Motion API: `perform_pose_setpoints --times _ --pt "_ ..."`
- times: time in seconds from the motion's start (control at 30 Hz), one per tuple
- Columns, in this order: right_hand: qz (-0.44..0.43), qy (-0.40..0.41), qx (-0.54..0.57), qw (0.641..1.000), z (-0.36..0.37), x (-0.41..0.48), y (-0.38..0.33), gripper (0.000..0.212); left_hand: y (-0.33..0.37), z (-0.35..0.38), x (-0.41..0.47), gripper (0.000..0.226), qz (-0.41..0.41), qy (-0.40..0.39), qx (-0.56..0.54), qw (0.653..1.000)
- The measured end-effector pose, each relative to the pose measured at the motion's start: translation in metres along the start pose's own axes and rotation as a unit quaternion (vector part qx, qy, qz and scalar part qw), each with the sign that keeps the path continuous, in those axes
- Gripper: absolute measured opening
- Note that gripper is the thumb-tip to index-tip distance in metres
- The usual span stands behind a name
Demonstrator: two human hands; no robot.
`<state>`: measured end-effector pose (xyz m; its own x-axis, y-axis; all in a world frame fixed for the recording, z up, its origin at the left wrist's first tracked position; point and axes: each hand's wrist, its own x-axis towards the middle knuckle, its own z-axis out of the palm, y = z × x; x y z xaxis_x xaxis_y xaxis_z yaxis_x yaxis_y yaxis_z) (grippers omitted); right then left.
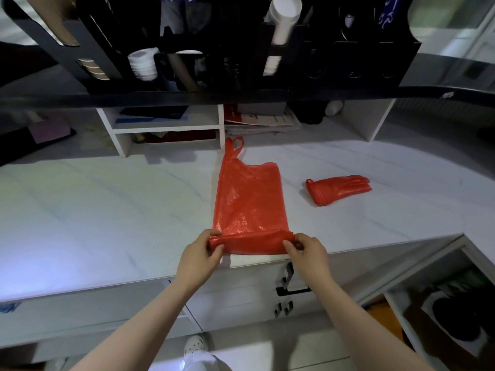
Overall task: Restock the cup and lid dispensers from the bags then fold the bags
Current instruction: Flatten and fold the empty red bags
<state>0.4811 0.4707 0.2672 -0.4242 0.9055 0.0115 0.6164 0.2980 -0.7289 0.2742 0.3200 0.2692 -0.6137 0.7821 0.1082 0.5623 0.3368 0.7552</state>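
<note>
**Nothing legible on rack or papers**

White marks run across a blue item [387, 14] at the top right of the black dispenser rack [348, 62], too blurred to read. The stack of papers [267, 120] lying under the raised counter ledge [107, 99] carries lines of small print and a red cover [232, 113] with pale marks, none sharp enough to make out as letters or numbers

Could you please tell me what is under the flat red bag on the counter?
Only the white counter shows around the flat red bag; anything beneath the plastic is hidden.
</note>
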Motion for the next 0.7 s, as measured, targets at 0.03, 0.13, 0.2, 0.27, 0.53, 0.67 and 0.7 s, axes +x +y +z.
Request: perform_pose_setpoints --times 0.03,0.13,0.2,0.27,0.53,0.67,0.7 --pt "0.011 0.006 -0.012 1.000 0.001 0.002 0.001 0.020 0.000 0.000 0.001 0.027 -0.023 0.005 -0.015 1.000" --pt "0.016 0.017 -0.049 0.999 0.006 0.005 0.003 0.021 0.001 0.004 0.005 0.031 -0.051 0.001 -0.014 0.999" --pt "-0.004 0.032 -0.093 0.995 0.010 0.004 0.006 0.021 0.001 0.008 0.009 0.036 -0.047 0.007 0.007 0.999" --pt "-0.010 0.056 -0.094 0.994 0.012 0.002 0.008 0.023 0.002 0.010 0.011 0.042 -0.040 0.017 0.019 0.999" --pt "-0.028 0.098 -0.120 0.988 0.017 -0.003 0.006 0.022 0.008 0.013 0.011 0.061 0.186 0.026 0.250 0.950" --pt "-0.095 0.011 -0.222 0.970 0.021 -0.008 -0.001 0.067 0.002 0.023 0.007 0.055 0.228 -0.154 0.332 0.902" --pt "-0.143 -0.033 -0.266 0.953 0.024 -0.008 -0.002 0.070 -0.002 0.026 0.005 0.056 0.216 -0.167 0.343 0.899"
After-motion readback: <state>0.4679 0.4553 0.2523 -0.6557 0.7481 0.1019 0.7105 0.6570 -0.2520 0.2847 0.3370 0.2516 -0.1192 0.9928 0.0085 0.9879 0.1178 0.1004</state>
